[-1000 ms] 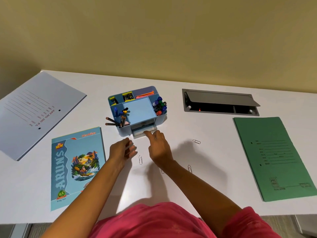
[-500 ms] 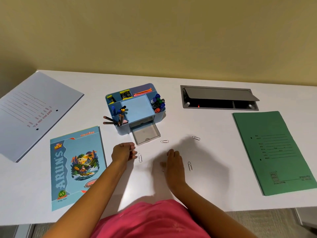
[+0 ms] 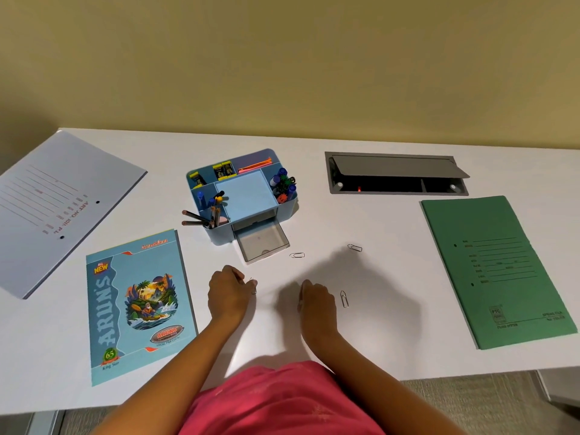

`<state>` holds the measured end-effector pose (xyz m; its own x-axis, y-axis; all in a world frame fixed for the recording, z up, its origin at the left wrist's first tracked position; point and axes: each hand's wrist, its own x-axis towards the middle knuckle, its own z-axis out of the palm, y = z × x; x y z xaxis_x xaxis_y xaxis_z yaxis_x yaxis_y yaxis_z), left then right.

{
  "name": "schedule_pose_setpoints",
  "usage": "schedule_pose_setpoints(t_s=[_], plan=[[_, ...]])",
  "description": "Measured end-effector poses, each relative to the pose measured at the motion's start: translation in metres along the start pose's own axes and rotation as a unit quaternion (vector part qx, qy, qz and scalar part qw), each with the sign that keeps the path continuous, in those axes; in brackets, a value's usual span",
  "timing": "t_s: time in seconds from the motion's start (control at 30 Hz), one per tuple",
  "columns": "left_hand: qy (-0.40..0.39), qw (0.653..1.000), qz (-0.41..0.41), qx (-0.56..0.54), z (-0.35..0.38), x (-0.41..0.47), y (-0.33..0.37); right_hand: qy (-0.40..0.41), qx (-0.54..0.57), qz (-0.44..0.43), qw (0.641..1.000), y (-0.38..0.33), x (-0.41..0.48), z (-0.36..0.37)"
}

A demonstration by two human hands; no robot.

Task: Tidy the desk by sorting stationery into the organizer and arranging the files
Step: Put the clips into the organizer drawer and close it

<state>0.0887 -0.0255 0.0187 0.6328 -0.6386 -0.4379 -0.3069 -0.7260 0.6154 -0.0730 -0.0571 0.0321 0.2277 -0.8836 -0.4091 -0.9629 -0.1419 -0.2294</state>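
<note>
Pencils point(image 3: 201, 218) and markers point(image 3: 282, 180) in organizer point(image 3: 248, 196)

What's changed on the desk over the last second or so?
The right hand let go of the drawer of the organizer, now pulled well out, and drew back toward the person to rest on the desk. The fingers of the left hand now meet the paper clip that lay just beside them; a grip on it cannot be confirmed. The green file, pale file, notebook and organizer stayed put.
</note>
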Motion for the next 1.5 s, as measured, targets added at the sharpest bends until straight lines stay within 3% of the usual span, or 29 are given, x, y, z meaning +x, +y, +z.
schedule_pose_setpoints(t_s=[0.4,0.6,0.67,0.83,0.93,1.03,1.23,1.37,1.5], plan=[[0.011,0.997,0.037,0.073,0.006,-0.001,-0.005,0.008,-0.030,-0.002,1.000,-0.011,0.006,0.002],[0.006,0.992,0.073,0.101,0.009,-0.003,-0.005,-0.001,0.010,-0.011,1.000,-0.010,0.012,-0.002],[0.004,0.985,0.101,0.140,0.011,-0.003,-0.006,0.052,0.033,-0.016,0.998,-0.014,0.015,-0.007],[0.011,0.965,0.144,0.221,0.014,-0.004,-0.004,0.222,0.103,-0.123,0.962,-0.033,0.034,-0.018],[0.005,0.953,0.152,0.264,0.015,-0.002,-0.006,0.135,0.004,-0.144,0.980,-0.051,0.047,-0.035],[-0.008,0.946,0.149,0.287,0.013,-0.002,-0.007,0.157,-0.004,-0.156,0.975,-0.060,0.061,-0.038],[-0.022,0.962,0.151,0.225,-0.003,-0.010,0.005,0.181,0.142,-0.115,0.966,-0.056,0.060,-0.037],[0.040,0.968,0.194,0.152,-0.017,-0.017,0.028,0.245,0.216,-0.129,0.936,-0.023,0.048,-0.022],[0.105,0.970,0.206,0.076,-0.026,-0.006,0.056,0.211,0.201,-0.055,0.955,0.011,0.036,-0.012]])
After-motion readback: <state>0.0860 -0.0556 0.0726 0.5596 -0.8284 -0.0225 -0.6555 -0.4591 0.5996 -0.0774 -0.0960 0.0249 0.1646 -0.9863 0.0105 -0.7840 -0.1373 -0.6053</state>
